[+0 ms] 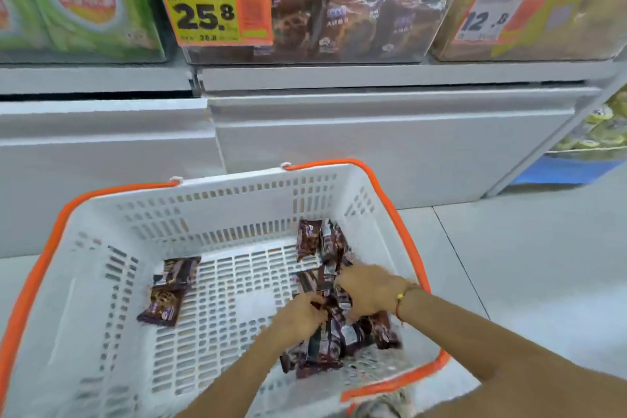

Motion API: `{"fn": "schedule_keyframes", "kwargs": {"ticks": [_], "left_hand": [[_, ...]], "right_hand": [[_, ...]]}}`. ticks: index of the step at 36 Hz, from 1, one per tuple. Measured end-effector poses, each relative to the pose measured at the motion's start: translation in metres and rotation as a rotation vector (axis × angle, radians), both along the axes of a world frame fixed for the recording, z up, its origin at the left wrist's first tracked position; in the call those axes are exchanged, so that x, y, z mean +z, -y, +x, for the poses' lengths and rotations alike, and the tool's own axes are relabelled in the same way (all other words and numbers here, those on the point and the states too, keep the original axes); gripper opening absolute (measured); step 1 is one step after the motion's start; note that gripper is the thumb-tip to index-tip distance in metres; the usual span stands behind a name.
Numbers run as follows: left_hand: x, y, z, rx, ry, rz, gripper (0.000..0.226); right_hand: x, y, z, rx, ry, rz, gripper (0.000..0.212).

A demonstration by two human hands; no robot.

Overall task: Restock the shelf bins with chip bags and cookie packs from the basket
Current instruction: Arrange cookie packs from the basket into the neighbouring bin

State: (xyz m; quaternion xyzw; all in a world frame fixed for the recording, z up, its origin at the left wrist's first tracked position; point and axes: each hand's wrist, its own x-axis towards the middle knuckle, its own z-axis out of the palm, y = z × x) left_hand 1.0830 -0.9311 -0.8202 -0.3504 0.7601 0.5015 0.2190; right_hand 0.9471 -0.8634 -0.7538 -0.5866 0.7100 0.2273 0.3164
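Fingers of both hands are curled down into a heap of dark brown cookie packs (334, 339) in the lower right of the frame: the left hand (300, 316) pinches the edge of one pack between thumb and fingers, and the right hand (368, 288), wearing a thin red and gold bracelet (402, 299) at the wrist, closes over the packs just beside it, its fingertips hidden among the wrappers. That heap lies against the right wall of a white slotted plastic basket (217, 210) with orange handles (37, 275), which fills the lower half of the frame and stands on the pale floor. Two more brown packs (168, 292) lie apart from the heap, near the basket's left wall, and a few others lean in its far right corner. Above, at top centre, a clear plastic shelf bin (366, 20) holds many of the same brown packs and carries an orange and yellow price tag (213, 8) reading 25.8. At upper left sit green chip bags (81, 3); at upper right, a bin of yellow packets (549, 10) has a tag reading 12.8.
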Motion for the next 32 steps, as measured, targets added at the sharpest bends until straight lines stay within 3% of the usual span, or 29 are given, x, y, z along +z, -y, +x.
{"fn": "schedule_keyframes", "kwargs": {"ticks": [3, 7, 13, 15, 18, 22, 24, 28, 32], "left_hand": [[-0.005, -0.005, -0.005, 0.019, -0.047, -0.115, 0.040], [-0.006, -0.009, -0.015, 0.024, -0.053, -0.094, 0.038], [0.003, -0.003, -0.022, 0.099, -0.070, -0.083, 0.034], [0.009, 0.004, -0.024, 0.194, -0.099, -0.044, 0.037], [0.025, 0.015, -0.028, 0.330, -0.164, 0.052, 0.033], [0.062, 0.034, -0.031, 0.397, -0.253, 0.189, 0.010], [0.086, 0.047, -0.029, 0.406, -0.282, 0.236, 0.007], [0.132, 0.077, -0.028, 0.375, -0.354, 0.313, 0.034], [0.193, 0.097, -0.027, 0.282, -0.454, 0.241, 0.029]], "right_hand": [[-0.007, 0.001, 0.001, 0.001, 0.022, 0.052, 0.059], [-0.016, 0.002, 0.004, -0.030, 0.019, 0.054, 0.063], [-0.009, 0.010, 0.002, -0.232, 0.137, 0.035, 0.026], [-0.001, 0.012, -0.002, -0.385, 0.222, 0.017, 0.027], [0.021, 0.015, -0.010, -0.611, 0.349, -0.058, 0.048], [0.061, 0.015, -0.021, -0.914, 0.739, -0.201, 0.038], [0.083, 0.015, -0.027, -0.964, 0.866, -0.280, 0.038], [0.125, 0.018, -0.041, -1.060, 1.082, -0.455, 0.038], [0.166, 0.022, -0.046, -1.077, 1.204, -0.686, 0.025]]}}
